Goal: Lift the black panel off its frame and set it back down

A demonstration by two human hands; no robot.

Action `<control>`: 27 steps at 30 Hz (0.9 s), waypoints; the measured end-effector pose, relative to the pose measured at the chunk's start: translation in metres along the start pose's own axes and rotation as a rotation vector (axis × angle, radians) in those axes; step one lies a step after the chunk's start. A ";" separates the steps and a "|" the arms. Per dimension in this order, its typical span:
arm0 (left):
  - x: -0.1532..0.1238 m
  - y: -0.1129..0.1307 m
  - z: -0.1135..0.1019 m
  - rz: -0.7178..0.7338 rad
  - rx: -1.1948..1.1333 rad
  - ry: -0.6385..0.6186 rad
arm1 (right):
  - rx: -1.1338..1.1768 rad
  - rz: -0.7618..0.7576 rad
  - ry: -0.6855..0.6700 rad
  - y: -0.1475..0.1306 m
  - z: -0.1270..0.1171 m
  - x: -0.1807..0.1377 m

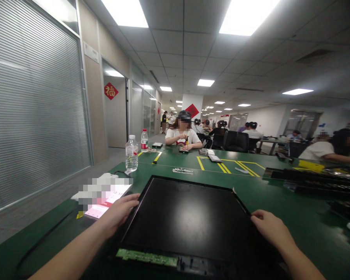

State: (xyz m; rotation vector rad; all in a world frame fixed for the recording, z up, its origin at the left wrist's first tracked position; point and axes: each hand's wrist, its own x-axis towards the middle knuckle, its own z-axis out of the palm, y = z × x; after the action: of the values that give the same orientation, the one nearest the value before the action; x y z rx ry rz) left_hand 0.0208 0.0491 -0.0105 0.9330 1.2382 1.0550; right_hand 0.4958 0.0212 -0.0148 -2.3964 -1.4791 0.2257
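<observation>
A dark, flat display panel (189,217) lies in front of me, light from the ceiling shining on its middle. Along its near edge runs a green circuit board (147,257). My left hand (121,212) grips the panel's left edge, with the thumb side toward the rim. On the opposite side my right hand (270,227) has its fingers closed on the right edge. A small strip sticks up at the panel's far right corner. The undersides of both grips are hidden.
Left of the panel lie a lit phone (106,202) and a black cable (46,233). Beyond stand a clear water bottle (131,155) and a red-capped bottle (144,140). A person (183,134) sits across the green table (84,237). Dark parts (309,181) are heaped at right.
</observation>
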 end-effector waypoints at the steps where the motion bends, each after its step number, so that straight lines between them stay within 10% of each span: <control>1: 0.000 0.000 0.001 -0.014 -0.028 -0.010 | 0.009 0.001 0.005 0.000 0.000 0.000; 27: 0.013 -0.006 0.002 -0.008 -0.218 0.048 | 0.041 0.006 -0.006 0.001 0.003 0.002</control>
State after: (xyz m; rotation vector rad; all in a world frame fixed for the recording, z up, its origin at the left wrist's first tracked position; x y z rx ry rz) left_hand 0.0243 0.0601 -0.0196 0.7380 1.1385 1.1857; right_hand 0.4967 0.0227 -0.0180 -2.3701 -1.4564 0.2617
